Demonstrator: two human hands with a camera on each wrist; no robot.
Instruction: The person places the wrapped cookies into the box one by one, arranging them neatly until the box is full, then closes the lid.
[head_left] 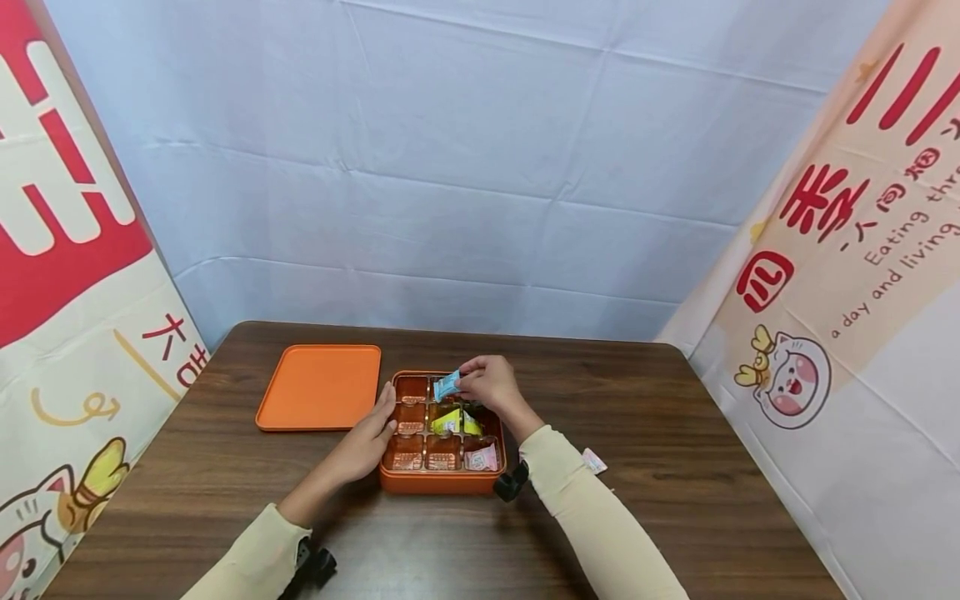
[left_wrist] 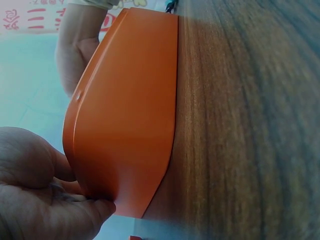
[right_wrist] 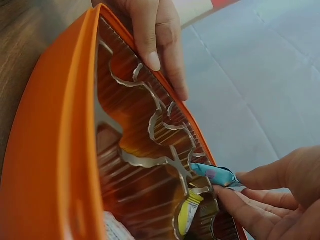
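An orange box [head_left: 442, 482] with a clear compartment insert stands on the table. My left hand [head_left: 367, 440] rests against the box's left side, its fingers stretched along the rim. In the right wrist view, straight fingers [right_wrist: 145, 35] of that hand lie at the rim. My right hand [head_left: 491, 385] pinches a small blue wrapped candy [head_left: 446, 385] by one end, over the back middle compartment. Yellow wrapped candies [head_left: 447, 422] sit in the middle row, at the centre and right. A pink wrapped candy [head_left: 482, 458] lies in the front right compartment.
A flat orange lid [head_left: 321, 387] lies on the wooden table [head_left: 637, 408], left of the box. One pale pink-and-white wrapped candy [head_left: 593, 461] lies to the right, beside my right sleeve. A light cloth backdrop [head_left: 450, 167] hangs behind the table, with printed banners on both sides.
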